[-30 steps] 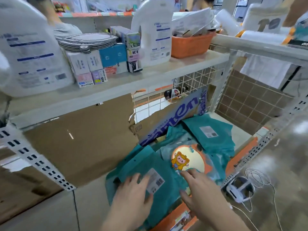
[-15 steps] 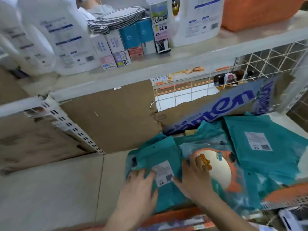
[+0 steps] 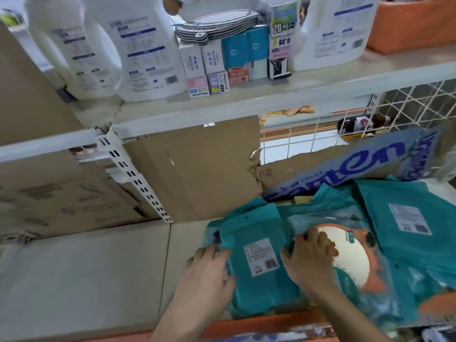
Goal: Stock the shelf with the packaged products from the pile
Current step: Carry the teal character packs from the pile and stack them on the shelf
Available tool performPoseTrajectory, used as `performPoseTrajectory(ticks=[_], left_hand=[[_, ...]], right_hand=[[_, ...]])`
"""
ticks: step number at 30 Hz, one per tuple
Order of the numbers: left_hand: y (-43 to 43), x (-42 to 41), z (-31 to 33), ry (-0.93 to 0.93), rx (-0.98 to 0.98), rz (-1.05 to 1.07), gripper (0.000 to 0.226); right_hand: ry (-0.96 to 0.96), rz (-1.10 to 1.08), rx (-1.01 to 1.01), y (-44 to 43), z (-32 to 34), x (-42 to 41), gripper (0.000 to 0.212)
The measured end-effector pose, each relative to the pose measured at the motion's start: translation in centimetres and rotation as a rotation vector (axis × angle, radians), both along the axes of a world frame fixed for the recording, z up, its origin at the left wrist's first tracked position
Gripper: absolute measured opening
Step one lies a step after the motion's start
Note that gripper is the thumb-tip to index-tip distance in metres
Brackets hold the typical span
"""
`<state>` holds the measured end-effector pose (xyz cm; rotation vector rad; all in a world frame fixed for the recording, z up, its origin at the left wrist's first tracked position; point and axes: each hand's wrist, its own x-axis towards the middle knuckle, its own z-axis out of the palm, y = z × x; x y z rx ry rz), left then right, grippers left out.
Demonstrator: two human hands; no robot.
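Lower shelf board [image 3: 98, 267]: teal packets heaped loose at right [image 3: 407, 218], overlapping, none squared into a row. Judged early, with most of the stocking left.

Packet in hand is the teal packet with barcode label [image 3: 256, 245], flat, label up, at the near left of the heap. Long axis runs near to far, hang-hole end far.

Left hand [image 3: 209, 270]: fingers slightly apart, laid on its left edge, thumb on top.

Right hand [image 3: 308, 260]: fingers bent at its right edge, over the round-window packet [image 3: 350, 257]; whether they grip, cannot tell.
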<state>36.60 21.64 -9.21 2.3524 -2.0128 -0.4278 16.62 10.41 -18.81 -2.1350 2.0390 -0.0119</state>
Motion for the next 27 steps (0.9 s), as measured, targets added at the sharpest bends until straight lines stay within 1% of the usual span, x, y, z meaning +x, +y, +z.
performPoseTrajectory(ticks=[2, 4, 6, 10, 12, 15, 17, 19, 22, 25, 26, 27], left_hand=[[0.5, 1.6, 0.3, 0.017, -0.02, -0.017, 0.05], [1.2, 3.4, 0.4, 0.028, -0.035, -0.028, 0.048], [1.7, 5.2, 0.4, 0.022, -0.042, -0.034, 0.049], [2.6, 9.0, 0.2, 0.035, -0.037, -0.049, 0.051], [3.4, 11.0, 0.1, 0.046, -0.052, -0.044, 0.052], [4.8, 14.1, 0.0, 0.051, -0.075, -0.024, 0.053], [6.0, 16.4, 0.1, 0.066, -0.092, -0.008, 0.053], [7.4, 18.7, 0.2, 0.087, -0.102, 0.019, 0.053], [9.6, 22.1, 0.1, 0.097, -0.096, 0.079, 0.056], [11.9, 24.8, -0.5, 0.089, -0.068, 0.133, 0.057], [12.6, 25.5, -0.7, 0.087, -0.059, 0.148, 0.055], [13.2, 26.2, -0.9, 0.088, -0.049, 0.162, 0.054]], right_hand=[[0.066, -0.011, -0.008, 0.4, 0.6, 0.8, 0.045], [0.032, -0.079, 0.053, 0.7, 1.2, 1.6, 0.042], [-0.073, -0.144, 0.088, 1.0, 2.0, 2.2, 0.033], [-0.421, -0.192, 0.151, 2.2, 5.3, 4.4, 0.017], [-0.486, -0.183, 0.15, 3.1, 7.1, 6.8, 0.012], [-0.546, -0.121, 0.097, 5.2, 9.1, 11.7, 0.014], [-0.577, -0.057, 0.112, 6.9, 9.8, 15.4, 0.014], [-0.592, 0.012, 0.138, 8.6, 10.3, 19.3, 0.015], [-0.558, 0.146, 0.172, 10.7, 10.4, 25.0, 0.017], [-0.431, 0.315, 0.165, 12.0, 8.7, 30.0, 0.008], [-0.384, 0.364, 0.152, 12.5, 8.0, 31.4, 0.01], [-0.342, 0.414, 0.151, 12.9, 7.1, 32.6, 0.017]])
